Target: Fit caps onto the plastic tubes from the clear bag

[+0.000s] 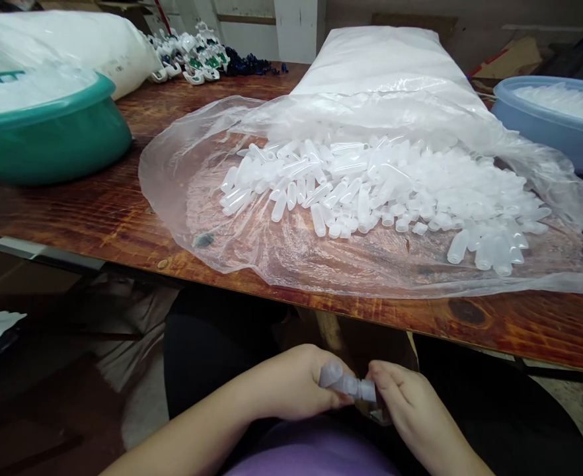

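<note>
Below the table edge, over my lap, my left hand (311,383) is closed round a few small translucent plastic tubes (338,378). My right hand (403,396) meets their far end, its fingers pinched together. What lies inside those fingers is mostly hidden; a pale bit shows beneath them. On the table, a loose pile of similar white plastic tubes (363,205) and short caps spreads over the mouth of a clear plastic bag (222,244).
A full white sack (381,59) lies behind the pile. At left stands a green basin (48,139), at right a blue basin (544,125), both holding white pieces. White and green plastic parts (197,56) are heaped at the back. The wooden table edge (371,317) runs above my hands.
</note>
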A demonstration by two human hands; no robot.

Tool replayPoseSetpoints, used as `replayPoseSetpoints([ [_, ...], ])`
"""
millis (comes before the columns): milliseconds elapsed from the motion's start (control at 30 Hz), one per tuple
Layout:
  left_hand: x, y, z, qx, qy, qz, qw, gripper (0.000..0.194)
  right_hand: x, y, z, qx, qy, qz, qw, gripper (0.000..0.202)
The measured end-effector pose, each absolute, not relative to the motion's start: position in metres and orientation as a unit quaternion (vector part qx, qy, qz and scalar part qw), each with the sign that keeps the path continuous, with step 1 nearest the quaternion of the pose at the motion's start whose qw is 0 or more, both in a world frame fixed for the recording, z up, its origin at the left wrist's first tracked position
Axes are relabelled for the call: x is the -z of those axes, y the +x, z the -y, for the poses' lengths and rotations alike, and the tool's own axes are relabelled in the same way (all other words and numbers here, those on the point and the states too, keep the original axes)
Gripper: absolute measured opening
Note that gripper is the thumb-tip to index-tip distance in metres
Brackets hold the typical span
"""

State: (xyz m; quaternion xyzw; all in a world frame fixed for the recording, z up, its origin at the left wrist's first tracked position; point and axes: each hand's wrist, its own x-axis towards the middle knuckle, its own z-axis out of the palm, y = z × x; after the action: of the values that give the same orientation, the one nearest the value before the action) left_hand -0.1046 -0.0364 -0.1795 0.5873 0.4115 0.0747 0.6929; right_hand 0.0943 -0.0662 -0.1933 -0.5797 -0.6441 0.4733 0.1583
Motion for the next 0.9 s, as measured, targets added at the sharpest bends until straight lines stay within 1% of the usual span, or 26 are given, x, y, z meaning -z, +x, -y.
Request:
replayPoseSetpoints([
  [67,0.180,-0.104,0.036,-0.078,0.582,-0.437,0.681,0.013,0.195,0.098,0.069,-0.487,-0.579,0.621,0.205,0.034],
  [133,0.180,-0.104,0.035,-0.080,0.576,-0.443,0.682,0.017,0.194,0.100,0.071,-0.507,-0.551,0.621,0.233,0.031],
  [200,0.179,-0.102,0.034,-0.078,0.576,-0.431,0.690,0.019,0.193,0.099,0.074,-0.519,-0.528,0.638,0.214,0.019],
  [233,0.178,-0.101,0.034,-0.079,0.577,-0.428,0.691,0.019,0.193,0.098,0.075,-0.519,-0.526,0.645,0.195,0.016],
  [267,0.178,-0.100,0.033,-0.081,0.580,-0.431,0.686,0.019,0.193,0.097,0.076,-0.517,-0.532,0.646,0.179,0.018],
  [333,0.178,-0.099,0.033,-0.084,0.591,-0.455,0.661,0.020,0.195,0.097,0.076,-0.507,-0.552,0.637,0.181,0.013],
  [433,0.177,-0.099,0.033,-0.072,0.603,-0.474,0.637,0.018,0.195,0.099,0.075,-0.479,-0.532,0.661,0.226,0.037],
  [467,0.177,-0.100,0.034,-0.064,0.608,-0.467,0.639,0.016,0.194,0.100,0.074,-0.470,-0.513,0.681,0.229,0.036],
  [533,0.177,-0.102,0.036,-0.056,0.623,-0.441,0.644,0.015,0.191,0.100,0.072,-0.465,-0.491,0.708,0.201,0.020],
  [600,0.177,-0.103,0.037,-0.057,0.631,-0.432,0.642,0.016,0.189,0.097,0.070,-0.477,-0.514,0.692,0.172,0.025],
  [667,0.176,-0.103,0.038,-0.066,0.627,-0.444,0.637,0.018,0.189,0.095,0.071,-0.486,-0.539,0.663,0.182,0.026],
  [733,0.176,-0.104,0.038,-0.068,0.625,-0.449,0.635,0.018,0.190,0.093,0.072,-0.486,-0.518,0.674,0.204,0.025],
  [800,0.175,-0.103,0.039,-0.063,0.644,-0.435,0.626,0.017,0.191,0.091,0.073,-0.480,-0.504,0.689,0.201,0.021],
  [833,0.174,-0.103,0.039,-0.058,0.663,-0.430,0.610,0.017,0.192,0.090,0.073,-0.483,-0.514,0.684,0.186,0.021],
  [900,0.173,-0.101,0.041,-0.042,0.708,-0.434,0.555,0.021,0.195,0.086,0.073,-0.519,-0.553,0.631,0.163,0.031],
])
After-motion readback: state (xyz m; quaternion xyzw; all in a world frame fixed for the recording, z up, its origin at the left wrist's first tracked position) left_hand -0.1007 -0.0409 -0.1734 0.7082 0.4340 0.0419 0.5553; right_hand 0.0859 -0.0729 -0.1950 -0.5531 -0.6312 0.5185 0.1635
